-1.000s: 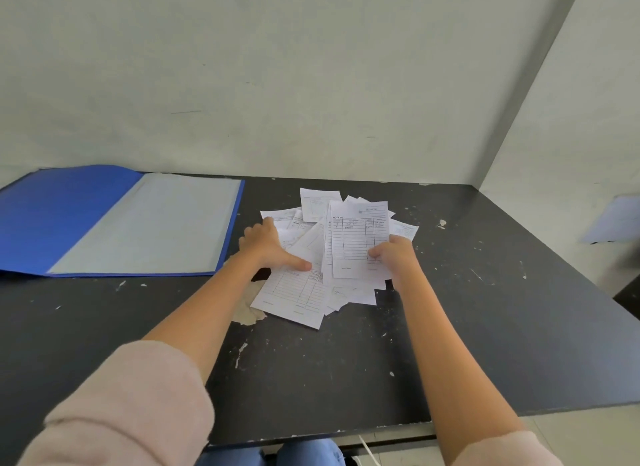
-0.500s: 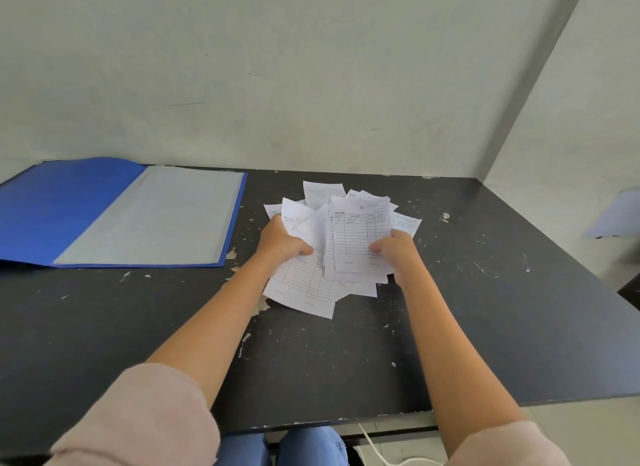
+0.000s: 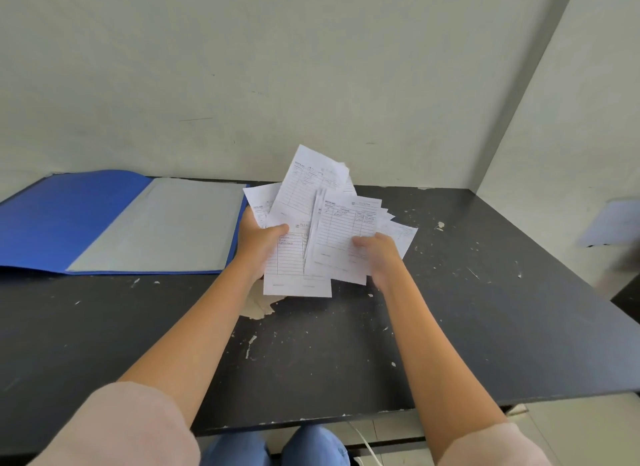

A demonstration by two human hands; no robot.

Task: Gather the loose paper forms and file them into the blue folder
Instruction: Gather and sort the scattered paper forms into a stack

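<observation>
A loose, fanned bundle of white paper forms [image 3: 322, 230] with printed tables is held above the black table [image 3: 485, 309], tilted up toward me. My left hand [image 3: 258, 243] grips the bundle's left side, thumb on top. My right hand [image 3: 379, 254] grips its right lower side. One sheet [image 3: 403, 237] sticks out at the right behind my right hand; whether it lies on the table or is in the bundle is unclear. The blue folder [image 3: 62, 223] lies open at the far left of the table, its grey inner page [image 3: 162, 226] facing up, right beside my left hand.
The table top is scratched, with a pale chipped patch [image 3: 258, 308] under the forms. A grey wall runs behind the table and a side wall stands at the right. A paper sheet [image 3: 613, 223] hangs on that right wall. A white cable [image 3: 367, 445] hangs below the front edge.
Both hands have scooped the spread forms together and lifted them off the table, tilting the bundle upright. The pale chipped patch under them is now uncovered.
</observation>
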